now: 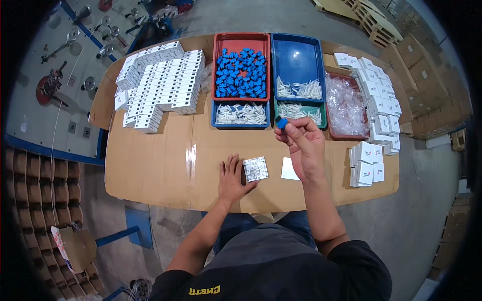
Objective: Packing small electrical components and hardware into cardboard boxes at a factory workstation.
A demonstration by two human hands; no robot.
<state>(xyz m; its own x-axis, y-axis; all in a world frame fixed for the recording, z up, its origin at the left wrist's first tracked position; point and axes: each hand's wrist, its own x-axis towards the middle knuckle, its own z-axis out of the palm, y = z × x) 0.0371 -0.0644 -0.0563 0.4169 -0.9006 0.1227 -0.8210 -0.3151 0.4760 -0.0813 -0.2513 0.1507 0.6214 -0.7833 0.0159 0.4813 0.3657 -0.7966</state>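
Note:
My right hand (307, 146) is raised over the table and pinches a small blue plastic piece (281, 123) between thumb and fingertips. The piece's exact kind is too small to tell. My left hand (231, 176) lies flat with its fingers stretched out, its thumb along the near corner of a small square white box (256, 169). Pale small parts show inside the box's outline. Below my right hand, a flat white square card (289, 169) lies on the tabletop. Ahead, a red tray (217, 94) holds many blue pieces like the pinched one.
Blue trays (296, 47) and a green tray (322, 114) hold white stick-like parts. A reddish tray (346, 136) is filled with clear plastic bags. White boxes (165, 83) stand in rows at left; white packets (365, 163) are stacked at right. Cardboard (150, 170) covers the table.

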